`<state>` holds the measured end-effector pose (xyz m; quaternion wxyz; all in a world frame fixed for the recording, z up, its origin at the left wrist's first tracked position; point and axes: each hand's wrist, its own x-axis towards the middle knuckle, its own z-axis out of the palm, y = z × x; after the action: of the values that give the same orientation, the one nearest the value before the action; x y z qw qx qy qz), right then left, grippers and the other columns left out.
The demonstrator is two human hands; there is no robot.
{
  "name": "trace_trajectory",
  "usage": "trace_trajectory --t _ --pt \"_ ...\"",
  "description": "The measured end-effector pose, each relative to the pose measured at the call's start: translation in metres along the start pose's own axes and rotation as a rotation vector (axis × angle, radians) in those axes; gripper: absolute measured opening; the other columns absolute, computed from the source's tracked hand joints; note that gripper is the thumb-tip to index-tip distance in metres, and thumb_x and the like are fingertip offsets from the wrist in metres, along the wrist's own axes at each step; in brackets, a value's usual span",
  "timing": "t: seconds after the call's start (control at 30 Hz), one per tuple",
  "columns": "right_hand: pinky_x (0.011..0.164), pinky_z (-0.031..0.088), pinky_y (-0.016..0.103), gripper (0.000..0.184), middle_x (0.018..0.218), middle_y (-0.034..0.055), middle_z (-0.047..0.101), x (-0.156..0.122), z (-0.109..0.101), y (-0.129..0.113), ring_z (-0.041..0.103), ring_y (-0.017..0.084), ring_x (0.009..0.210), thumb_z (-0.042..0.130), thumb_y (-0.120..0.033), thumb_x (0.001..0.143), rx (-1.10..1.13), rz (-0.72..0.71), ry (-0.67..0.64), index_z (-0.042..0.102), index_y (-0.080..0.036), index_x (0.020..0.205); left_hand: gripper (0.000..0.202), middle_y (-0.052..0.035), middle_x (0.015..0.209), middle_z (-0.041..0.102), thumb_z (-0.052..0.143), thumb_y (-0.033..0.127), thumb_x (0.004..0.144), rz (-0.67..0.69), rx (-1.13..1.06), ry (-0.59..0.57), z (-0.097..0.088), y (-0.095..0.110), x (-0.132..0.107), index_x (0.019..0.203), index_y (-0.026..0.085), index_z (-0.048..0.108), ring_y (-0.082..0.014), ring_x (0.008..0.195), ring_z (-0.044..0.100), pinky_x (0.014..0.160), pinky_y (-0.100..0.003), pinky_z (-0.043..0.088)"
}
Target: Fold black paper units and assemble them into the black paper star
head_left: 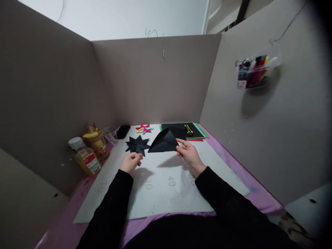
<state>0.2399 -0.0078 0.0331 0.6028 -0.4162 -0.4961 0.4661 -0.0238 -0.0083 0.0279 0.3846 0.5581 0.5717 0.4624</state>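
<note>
We count two hands, both in black sleeves. Our right hand [188, 152] pinches one folded black sheet [165, 141] by its right corner, thumb and fingers narrow on the paper, and lifts it just above the desk. Our left hand [131, 161] is curled nearly closed, fingertips pinched on the lower point of one black paper star [136, 144], which lies just left of the sheet.

Behind these lie one small star in red, yellow and blue [144, 129] and one stack of coloured paper [178, 130] with black on top and a yellow piece resting on it. At the left edge stand one bottle with a white cap [85, 157], one jar with a yellow lid [94, 139] and one clear cup [111, 135], with a dark object [123, 131] behind them.

The desk carries a pink cover [234, 165] and on it a white mat [166, 193] printed with faint numbers. Three cardboard walls [145, 79] close it in. One clear holder [255, 71] with scissors and pens hangs on the right wall.
</note>
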Motion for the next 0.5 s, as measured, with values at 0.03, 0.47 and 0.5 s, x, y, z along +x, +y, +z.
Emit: trace_trajectory --t 0.03,0.47,0.5 --pt "0.044 0.037 0.021 0.052 0.053 -0.0064 0.052 0.0 0.0 0.0 0.049 0.009 0.045 0.066 -0.033 0.067 -0.007 -0.005 -0.006 0.054 -0.014 0.114 0.036 -0.0045 0.058 0.063 0.057 0.048 0.069 -0.002 -0.025 0.01 0.001 0.0 0.001 0.066 0.013 0.061 -0.0116 0.051 0.054 0.042 -0.019 0.034" --pt "0.043 0.039 0.02 0.051 0.058 -0.003 0.059 -0.004 0.002 0.001 0.053 0.01 0.047 0.062 -0.03 0.07 -0.077 0.015 -0.104 0.053 -0.013 0.117 0.025 -0.0009 0.056 0.061 0.07 0.033 0.059 -0.075 -0.09 -0.174 0.02 0.009 -0.01 0.07 0.013 0.06 -0.0154 0.056 0.061 0.043 -0.02 0.039" --pt "0.043 0.039 0.02 0.05 0.059 -0.002 0.06 -0.002 -0.001 0.001 0.053 0.009 0.047 0.063 -0.03 0.07 -0.056 0.024 -0.068 0.053 -0.012 0.115 0.026 -0.0009 0.057 0.061 0.07 0.034 0.059 -0.075 -0.099 -0.159 0.019 0.008 -0.009 0.071 0.013 0.06 -0.0151 0.056 0.061 0.043 -0.02 0.039"
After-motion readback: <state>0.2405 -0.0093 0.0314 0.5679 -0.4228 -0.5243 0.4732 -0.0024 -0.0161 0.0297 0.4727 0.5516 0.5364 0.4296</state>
